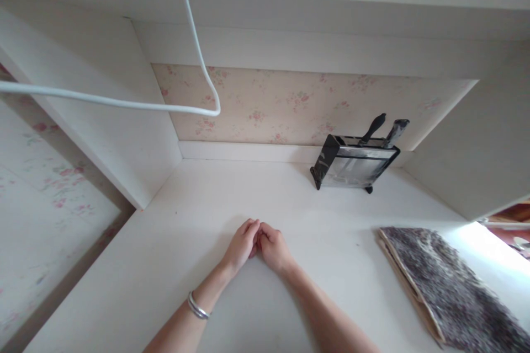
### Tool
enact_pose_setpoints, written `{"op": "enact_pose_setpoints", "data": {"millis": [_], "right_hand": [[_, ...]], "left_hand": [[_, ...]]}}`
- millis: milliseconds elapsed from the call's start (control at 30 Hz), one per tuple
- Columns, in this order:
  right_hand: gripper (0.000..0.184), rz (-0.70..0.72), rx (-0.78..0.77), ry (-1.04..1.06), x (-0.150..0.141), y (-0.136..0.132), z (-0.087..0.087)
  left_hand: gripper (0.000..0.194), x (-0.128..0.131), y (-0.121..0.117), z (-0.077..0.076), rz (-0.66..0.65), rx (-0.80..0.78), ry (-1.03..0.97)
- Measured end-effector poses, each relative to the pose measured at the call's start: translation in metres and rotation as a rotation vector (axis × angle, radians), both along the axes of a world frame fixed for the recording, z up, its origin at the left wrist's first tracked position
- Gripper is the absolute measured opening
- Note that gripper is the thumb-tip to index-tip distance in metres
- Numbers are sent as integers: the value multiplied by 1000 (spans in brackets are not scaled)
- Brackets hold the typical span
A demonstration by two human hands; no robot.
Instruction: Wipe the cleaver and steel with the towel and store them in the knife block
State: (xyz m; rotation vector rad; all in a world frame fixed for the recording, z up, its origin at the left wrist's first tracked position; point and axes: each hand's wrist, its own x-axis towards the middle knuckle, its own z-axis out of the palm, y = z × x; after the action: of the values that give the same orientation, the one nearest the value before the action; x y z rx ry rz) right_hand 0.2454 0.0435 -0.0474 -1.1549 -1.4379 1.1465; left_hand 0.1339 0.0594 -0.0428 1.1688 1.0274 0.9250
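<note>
Both of my hands rest on a white countertop (199, 204) near its middle, touching each other at the fingertips. My left hand (241, 244) has its fingers curled inward, and a silver bracelet (196, 306) sits on that wrist. My right hand (273, 248) is curled the same way, knuckles up. Whether anything lies between the pressed fingers is hidden. Nothing else on the counter touches either hand.
A black and clear knife block (354, 161) with two handles stands against the floral back wall (290, 102). A speckled grey folded cloth (447, 281) lies at the right. A white cable (136, 103) hangs across the upper left. White cabinet walls enclose both sides.
</note>
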Motion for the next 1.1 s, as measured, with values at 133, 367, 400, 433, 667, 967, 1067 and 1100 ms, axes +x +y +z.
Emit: {"op": "enact_pose_setpoints", "data": {"millis": [133, 367, 400, 433, 667, 967, 1067, 1100], "right_hand": [[24, 6, -1, 0, 0, 1, -2], [24, -15, 0, -35, 1, 1, -1], [24, -14, 1, -34, 1, 1, -1], [24, -12, 2, -33, 1, 1, -1], [24, -1, -4, -14, 0, 1, -2], [25, -10, 2, -38, 1, 2, -2], [25, -7, 0, -29, 0, 2, -5], [24, -3, -3, -19, 0, 2, -6]], "left_hand": [[42, 0, 0, 2, 1, 3, 15], [42, 0, 0, 3, 0, 10, 29], [42, 0, 0, 3, 0, 7, 27], [42, 0, 0, 3, -2, 6, 23], [42, 0, 0, 5, 2, -8, 15], [41, 0, 1, 4, -1, -7, 16], [41, -1, 1, 2, 1, 4, 26], [41, -1, 1, 2, 1, 5, 27]]}}
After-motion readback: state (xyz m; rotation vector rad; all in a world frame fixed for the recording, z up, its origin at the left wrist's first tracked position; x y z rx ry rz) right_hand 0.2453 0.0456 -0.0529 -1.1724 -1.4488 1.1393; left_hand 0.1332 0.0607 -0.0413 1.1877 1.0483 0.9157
